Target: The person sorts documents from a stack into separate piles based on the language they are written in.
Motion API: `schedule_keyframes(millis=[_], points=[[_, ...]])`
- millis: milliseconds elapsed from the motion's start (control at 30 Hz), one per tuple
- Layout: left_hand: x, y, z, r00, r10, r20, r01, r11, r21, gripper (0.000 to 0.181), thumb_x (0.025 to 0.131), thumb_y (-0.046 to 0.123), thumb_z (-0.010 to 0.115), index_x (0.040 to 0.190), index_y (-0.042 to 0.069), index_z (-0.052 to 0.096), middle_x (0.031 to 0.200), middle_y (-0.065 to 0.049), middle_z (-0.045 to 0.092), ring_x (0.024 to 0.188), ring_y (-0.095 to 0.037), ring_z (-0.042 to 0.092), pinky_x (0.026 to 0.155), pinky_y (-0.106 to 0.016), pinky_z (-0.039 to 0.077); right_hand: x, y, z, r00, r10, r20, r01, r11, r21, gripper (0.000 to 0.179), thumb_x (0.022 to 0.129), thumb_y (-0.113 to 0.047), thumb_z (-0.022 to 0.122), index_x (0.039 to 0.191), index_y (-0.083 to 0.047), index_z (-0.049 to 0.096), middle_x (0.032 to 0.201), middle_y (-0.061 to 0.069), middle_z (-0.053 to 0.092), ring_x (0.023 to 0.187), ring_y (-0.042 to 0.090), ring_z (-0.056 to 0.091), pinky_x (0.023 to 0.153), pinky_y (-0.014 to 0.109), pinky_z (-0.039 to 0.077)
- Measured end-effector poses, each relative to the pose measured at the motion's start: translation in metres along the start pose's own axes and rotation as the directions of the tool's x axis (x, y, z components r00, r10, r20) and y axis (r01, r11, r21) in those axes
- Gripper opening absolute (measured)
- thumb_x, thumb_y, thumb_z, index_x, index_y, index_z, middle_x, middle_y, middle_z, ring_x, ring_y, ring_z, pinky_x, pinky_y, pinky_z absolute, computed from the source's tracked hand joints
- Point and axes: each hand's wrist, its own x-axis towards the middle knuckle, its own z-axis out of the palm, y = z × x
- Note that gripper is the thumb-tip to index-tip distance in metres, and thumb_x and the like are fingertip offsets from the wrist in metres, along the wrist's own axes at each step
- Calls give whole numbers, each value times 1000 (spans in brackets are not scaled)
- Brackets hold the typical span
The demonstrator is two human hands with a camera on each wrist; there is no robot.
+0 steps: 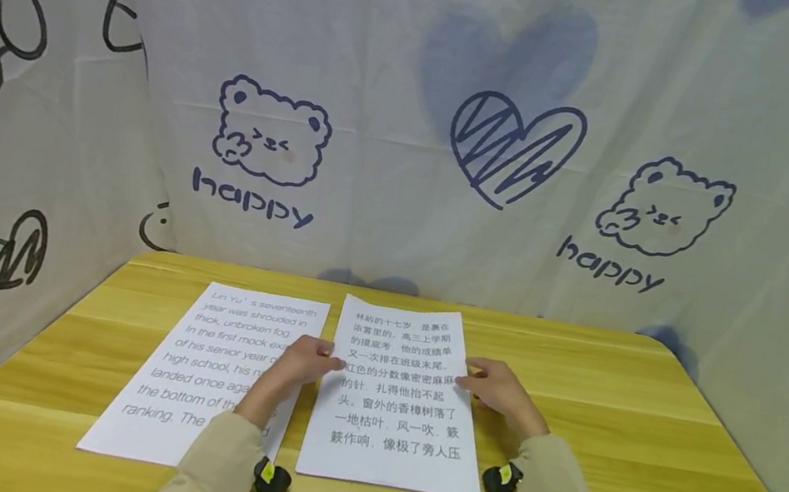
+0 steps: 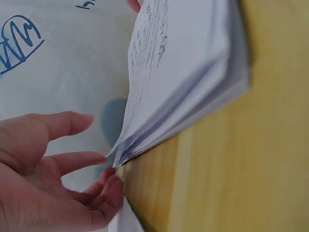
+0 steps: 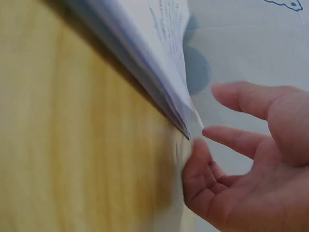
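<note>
A stack of printed sheets [image 1: 393,469] with large Chinese text lies in front of me, its layered edges [image 2: 193,92] slightly fanned. At its left side, my left hand [image 1: 302,366] holds the edge with its fingertips. My right hand [image 1: 503,391] grips the opposite side at about the same height. In the right wrist view, a straight finger [image 3: 234,137] meets the sheet edge from above, while curled fingers [image 3: 195,169] sit below it. The left wrist view shows much the same hold by the left fingers [image 2: 108,188].
English-printed paper [image 1: 132,440] lies on the wooden table [image 1: 636,465] to the left, partly covered by my left forearm. A white cloth [image 1: 391,161] with bear and heart drawings hangs behind the table. Each wrist wears a small black device [image 1: 501,480].
</note>
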Motion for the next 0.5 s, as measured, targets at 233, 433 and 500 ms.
schedule_keyframes(millis=[233,433,500], points=[[4,2,4,995,62,-73,-69,994,-87,42,92,13,60,130,-6,56,132,-25,52,113,-37,55,90,-43,49,-1,-4,1,998,-33,-46,35,998,47,50,91,-12,65,136,5,50,106,17,60,80,23,57,70,31,51],[4,2,4,992,55,-115,-73,984,-161,44,89,7,61,130,-8,53,109,-21,60,90,-27,61,71,-30,54,-2,-8,2,997,-41,-66,50,988,147,55,91,-4,64,139,9,42,105,22,65,78,25,67,71,36,57],[4,2,3,989,48,-142,-74,980,-186,44,88,4,60,130,-9,53,104,-20,61,85,-26,62,69,-30,55,-2,-9,2,996,-41,-76,53,987,151,56,90,-2,63,140,10,39,104,22,65,76,24,67,69,36,57]])
